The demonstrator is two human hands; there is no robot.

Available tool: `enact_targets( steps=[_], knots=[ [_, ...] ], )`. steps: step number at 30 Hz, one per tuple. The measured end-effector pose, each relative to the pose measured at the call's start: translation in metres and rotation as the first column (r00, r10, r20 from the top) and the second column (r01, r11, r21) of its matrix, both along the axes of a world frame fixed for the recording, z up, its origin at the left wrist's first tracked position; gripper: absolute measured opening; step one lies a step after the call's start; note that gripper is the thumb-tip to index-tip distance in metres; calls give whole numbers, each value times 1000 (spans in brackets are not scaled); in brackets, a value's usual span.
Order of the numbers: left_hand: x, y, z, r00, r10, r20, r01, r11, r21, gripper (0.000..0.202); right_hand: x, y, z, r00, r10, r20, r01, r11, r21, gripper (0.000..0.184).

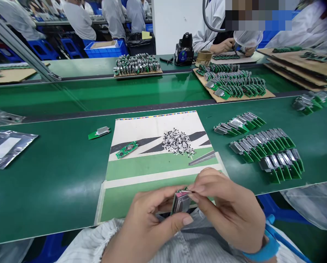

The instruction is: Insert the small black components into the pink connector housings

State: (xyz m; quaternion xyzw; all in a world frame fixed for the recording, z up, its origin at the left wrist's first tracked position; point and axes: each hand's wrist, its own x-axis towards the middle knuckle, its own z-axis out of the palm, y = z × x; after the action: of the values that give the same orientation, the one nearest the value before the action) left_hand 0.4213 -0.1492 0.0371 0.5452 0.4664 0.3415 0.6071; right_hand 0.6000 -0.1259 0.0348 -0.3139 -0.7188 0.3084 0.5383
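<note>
My left hand point(155, 215) is closed around a small circuit board with a silver battery pack point(182, 203) on it, held tilted above the near edge of the mat. My right hand point(223, 204), with a blue band at its wrist, pinches at the board's upper end; what lies between the fingertips is too small to make out. Just beyond the hands, a pile of tiny black-and-silver parts point(177, 141) rests on the printed mat point(141, 171). Tweezers point(203, 158) lie to the right of that pile. Over on the mat's left side is a green circuit board point(127, 149).
Rows of boards with silver packs point(262, 143) stand on the right, and more fill a cardboard sheet point(245, 98) farther back. One board point(99, 132) and a silver bag point(8, 148) lie left. A co-worker's hand point(223, 46) is across the bench.
</note>
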Motion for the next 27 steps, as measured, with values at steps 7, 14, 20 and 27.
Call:
enact_targets(
  steps=[7,14,20,27],
  knots=[
    [-1,-2,2,1000,11,-17,-10,998,69,38,-3,-4,13,971,-149,186,118,979,166,33],
    [-2,-1,2,999,3,-45,1,995,99,39,-3,-3,21,944,-219,248,151,952,266,29],
    [-1,0,1,999,24,-29,-21,994,105,42,-4,-4,19,952,-196,236,129,953,273,29],
    [-1,-1,2,1000,23,-21,-20,995,101,40,-4,-3,20,943,-214,254,135,946,295,28]
  ],
)
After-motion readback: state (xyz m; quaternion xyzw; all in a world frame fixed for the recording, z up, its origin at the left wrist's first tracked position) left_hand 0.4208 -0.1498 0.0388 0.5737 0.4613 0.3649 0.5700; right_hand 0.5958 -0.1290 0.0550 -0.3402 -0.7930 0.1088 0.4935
